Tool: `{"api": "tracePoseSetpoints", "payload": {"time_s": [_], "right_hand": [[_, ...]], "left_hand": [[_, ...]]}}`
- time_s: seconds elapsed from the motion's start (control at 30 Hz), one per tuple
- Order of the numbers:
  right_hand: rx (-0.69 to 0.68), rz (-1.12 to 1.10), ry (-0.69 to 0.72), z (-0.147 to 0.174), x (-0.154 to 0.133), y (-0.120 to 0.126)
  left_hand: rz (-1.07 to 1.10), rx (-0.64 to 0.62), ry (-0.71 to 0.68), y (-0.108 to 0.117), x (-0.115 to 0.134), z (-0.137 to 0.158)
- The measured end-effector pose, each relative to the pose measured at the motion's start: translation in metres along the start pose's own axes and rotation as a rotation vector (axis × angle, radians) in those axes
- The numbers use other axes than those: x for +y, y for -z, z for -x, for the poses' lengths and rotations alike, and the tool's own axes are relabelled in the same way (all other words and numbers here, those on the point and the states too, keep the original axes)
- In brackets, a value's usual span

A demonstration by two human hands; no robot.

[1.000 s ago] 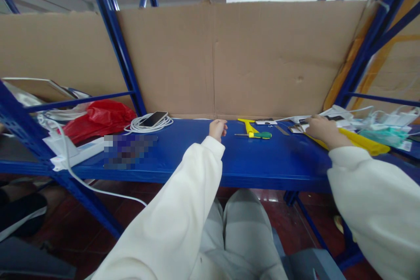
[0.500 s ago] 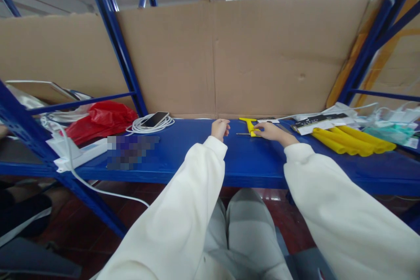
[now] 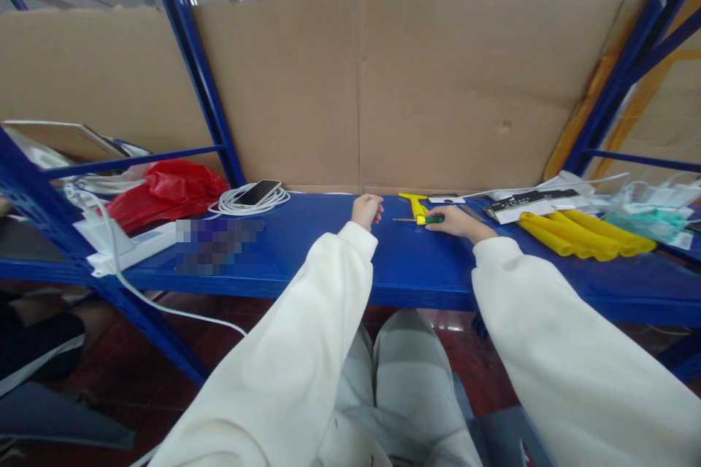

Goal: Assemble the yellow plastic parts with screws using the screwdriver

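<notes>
My right hand (image 3: 454, 222) is closed on the handle end of a screwdriver (image 3: 432, 220), which has a green and yellow handle. Its thin shaft points left, level above the blue shelf. Just behind it lies a yellow T-shaped tool (image 3: 416, 203), partly hidden by the screwdriver. My left hand (image 3: 366, 210) is to the left of the screwdriver tip, apart from it, with the fingers curled in. Whatever those fingers may hold is hidden.
Yellow tubes (image 3: 585, 235) and a black-and-white package (image 3: 537, 203) lie at the right. A coiled white cable (image 3: 230, 202) with a phone (image 3: 259, 193), a red bag (image 3: 169, 193) and a white power strip (image 3: 145, 248) are at the left. Cardboard (image 3: 427, 95) stands behind the shelf (image 3: 307, 248).
More of the screwdriver's green handle shows now, as my right fingers sit farther back on it. My left hand stays nearly in place with its fingers curled. The view has shifted slightly.
</notes>
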State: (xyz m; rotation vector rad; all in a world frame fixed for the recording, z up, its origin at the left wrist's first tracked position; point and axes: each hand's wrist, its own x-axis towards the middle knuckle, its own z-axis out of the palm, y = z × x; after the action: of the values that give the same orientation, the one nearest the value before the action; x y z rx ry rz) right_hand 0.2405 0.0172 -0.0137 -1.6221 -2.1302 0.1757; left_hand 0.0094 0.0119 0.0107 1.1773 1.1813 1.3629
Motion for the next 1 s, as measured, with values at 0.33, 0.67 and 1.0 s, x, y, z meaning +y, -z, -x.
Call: {"api": "tracePoseSetpoints", "payload": {"time_s": [0.33,0.67,1.0], "right_hand": [[0.018,-0.088,0.087,-0.001,-0.011,-0.009],[0.081,-0.338,0.137,-0.010,-0.029,-0.029],[0.277,0.057,0.118,-0.025,0.011,-0.035]], "left_hand": [[-0.360,-0.061,-0.140,-0.001,-0.005,-0.003],[-1.050,-0.402,-0.560,-0.006,-0.027,-0.003],[-1.271,-0.379,-0.459,-0.008,-0.020,0.008]]}}
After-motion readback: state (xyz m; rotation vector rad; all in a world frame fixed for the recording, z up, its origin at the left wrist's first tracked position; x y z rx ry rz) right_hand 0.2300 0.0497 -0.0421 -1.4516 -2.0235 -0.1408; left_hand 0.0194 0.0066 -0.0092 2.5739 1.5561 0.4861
